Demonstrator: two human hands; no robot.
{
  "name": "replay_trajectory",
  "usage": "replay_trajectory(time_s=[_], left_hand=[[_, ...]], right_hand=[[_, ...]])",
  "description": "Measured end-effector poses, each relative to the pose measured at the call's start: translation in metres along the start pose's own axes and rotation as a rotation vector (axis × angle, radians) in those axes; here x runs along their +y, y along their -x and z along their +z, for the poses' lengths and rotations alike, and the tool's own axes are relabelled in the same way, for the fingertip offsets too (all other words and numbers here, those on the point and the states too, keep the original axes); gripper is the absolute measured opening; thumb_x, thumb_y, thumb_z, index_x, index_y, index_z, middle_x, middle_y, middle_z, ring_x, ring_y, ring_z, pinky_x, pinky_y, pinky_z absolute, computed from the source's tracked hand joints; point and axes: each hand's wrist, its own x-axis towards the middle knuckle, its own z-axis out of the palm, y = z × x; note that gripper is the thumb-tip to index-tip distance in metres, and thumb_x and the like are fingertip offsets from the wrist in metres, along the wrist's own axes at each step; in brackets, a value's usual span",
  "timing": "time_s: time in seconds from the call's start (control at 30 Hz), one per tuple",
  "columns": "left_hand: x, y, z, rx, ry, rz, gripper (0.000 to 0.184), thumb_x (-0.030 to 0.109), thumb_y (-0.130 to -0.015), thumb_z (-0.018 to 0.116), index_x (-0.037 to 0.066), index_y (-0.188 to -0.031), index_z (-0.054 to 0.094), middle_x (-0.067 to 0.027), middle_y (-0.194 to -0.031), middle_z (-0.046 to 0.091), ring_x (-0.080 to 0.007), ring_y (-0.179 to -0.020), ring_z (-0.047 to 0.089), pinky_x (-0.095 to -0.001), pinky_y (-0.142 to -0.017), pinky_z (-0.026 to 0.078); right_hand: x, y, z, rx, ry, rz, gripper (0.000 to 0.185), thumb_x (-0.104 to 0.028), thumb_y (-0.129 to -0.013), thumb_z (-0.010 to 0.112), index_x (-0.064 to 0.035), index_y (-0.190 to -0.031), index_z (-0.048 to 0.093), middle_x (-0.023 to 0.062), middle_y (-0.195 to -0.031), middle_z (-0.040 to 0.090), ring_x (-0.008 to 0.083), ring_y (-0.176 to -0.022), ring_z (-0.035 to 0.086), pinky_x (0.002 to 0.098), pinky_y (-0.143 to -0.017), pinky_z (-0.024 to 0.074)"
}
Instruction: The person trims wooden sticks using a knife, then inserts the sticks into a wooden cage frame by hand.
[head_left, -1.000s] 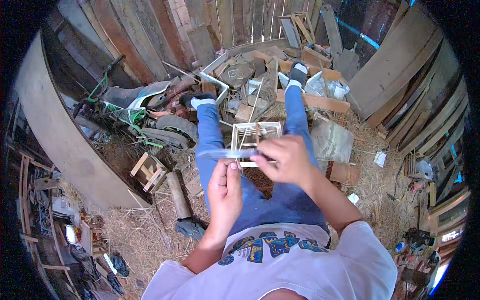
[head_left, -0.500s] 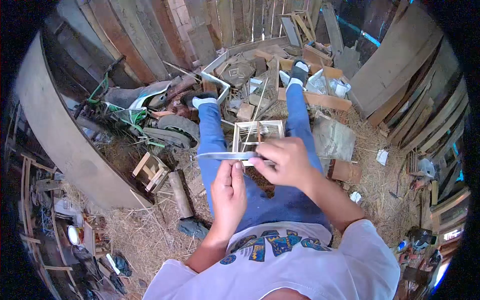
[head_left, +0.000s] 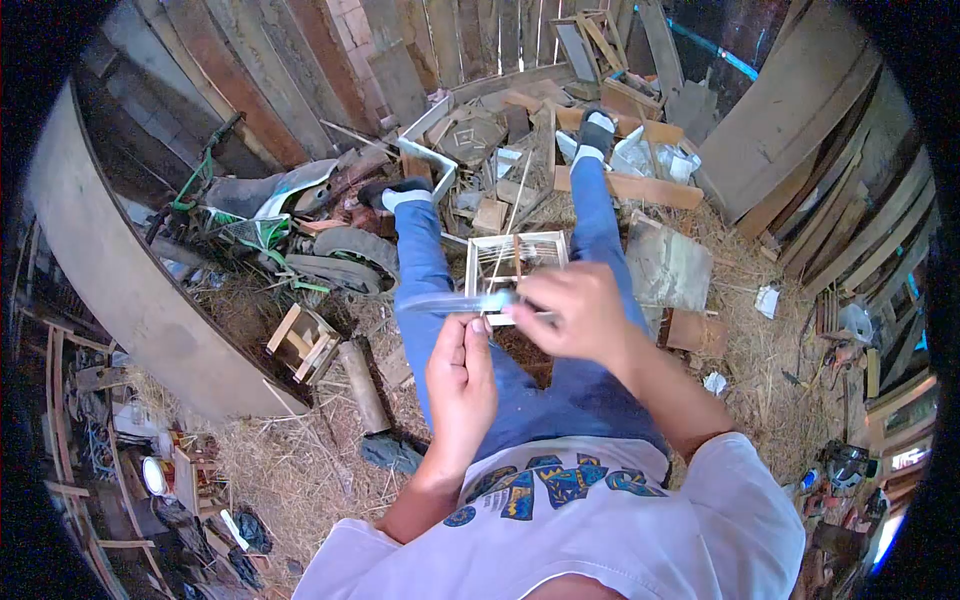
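Note:
My right hand (head_left: 575, 312) is closed around the handle of a knife (head_left: 440, 303), its blade pointing left and blurred by motion. The blade crosses just above the fingertips of my left hand (head_left: 463, 385). Those fingers are pinched together on a thin pale wooden stick (head_left: 515, 205), which appears to run up and away between my legs; the blade hides part of it. Beyond the knife, a small wooden frame with thin bars (head_left: 472, 265) stands between my legs, its near side partly covered by my hands.
Scrap wood and a white-edged frame (head_left: 440, 160) lie around my feet. A green-framed motorbike (head_left: 270, 235) is at the left, behind a curved panel (head_left: 130, 270). Nearby are a small wooden stool-like piece (head_left: 303, 343), a log (head_left: 363, 388) and a flat board (head_left: 670, 265) on straw.
The knife and my right hand have moved slightly up and away from me, with the blade shifting over the left fingertips. My left hand stays nearly in place, still pinched.

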Motion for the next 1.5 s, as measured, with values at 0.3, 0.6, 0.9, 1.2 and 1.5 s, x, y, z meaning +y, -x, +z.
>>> replay_trajectory(time_s=[0.3,0.6,0.9,1.2,1.5], left_hand=[[-0.009,0.001,-0.002,0.0,-0.05,0.027,0.02,0.018,-0.113,0.049,0.003,-0.102,0.059,0.0048,-0.08,0.049,-0.0017,-0.071,0.041,-0.0208,-0.06,0.035],[-0.041,-0.034,0.036,-0.215,0.326,-0.238,0.017,0.024,-0.113,0.046,0.01,-0.106,0.052,0.0069,-0.07,0.037,-0.0036,-0.057,0.033,-0.0236,-0.049,0.03],[-0.079,-0.096,0.114,-0.356,0.442,-0.314,0.007,0.015,-0.109,0.056,0.01,-0.111,0.061,0.0022,-0.088,0.055,-0.0096,-0.079,0.052,-0.0295,-0.077,0.048],[-0.105,-0.104,0.143,-0.442,0.435,-0.455,0.017,0.01,-0.106,0.06,0.003,-0.119,0.068,0.0008,-0.094,0.063,-0.0085,-0.085,0.058,-0.028,-0.082,0.05],[-0.127,-0.104,0.166,-0.414,0.231,-0.331,0.016,0.01,-0.102,0.068,0.005,-0.116,0.07,0.003,-0.095,0.065,-0.0092,-0.082,0.058,-0.0257,-0.076,0.047]], right_hand=[[0.027,0.008,0.004,0.041,-0.04,0.314,0.017,-0.023,-0.092,0.074,-0.0069,-0.086,0.072,0.013,-0.069,0.064,0.032,-0.06,0.066,0.0408,-0.056,0.0499],[0.176,0.084,-0.006,0.507,-0.141,0.888,0.034,-0.033,-0.102,0.062,0.0001,-0.099,0.069,0.0149,-0.082,0.068,0.0219,-0.074,0.065,0.037,-0.072,0.0504],[0.259,0.24,0.018,0.463,-0.133,1.416,0.031,-0.024,-0.095,0.069,0.0031,-0.108,0.061,0.0151,-0.091,0.075,0.0206,-0.083,0.072,0.0345,-0.071,0.0531],[0.289,0.325,0.069,0.335,0.137,1.522,0.036,-0.017,-0.083,0.076,-0.0021,-0.112,0.062,0.0182,-0.096,0.074,0.031,-0.089,0.073,0.0419,-0.078,0.0556],[0.268,0.324,0.062,0.265,0.241,1.338,0.027,-0.011,-0.087,0.072,-0.0017,-0.111,0.063,0.0153,-0.095,0.073,0.0289,-0.086,0.072,0.041,-0.078,0.0557]])
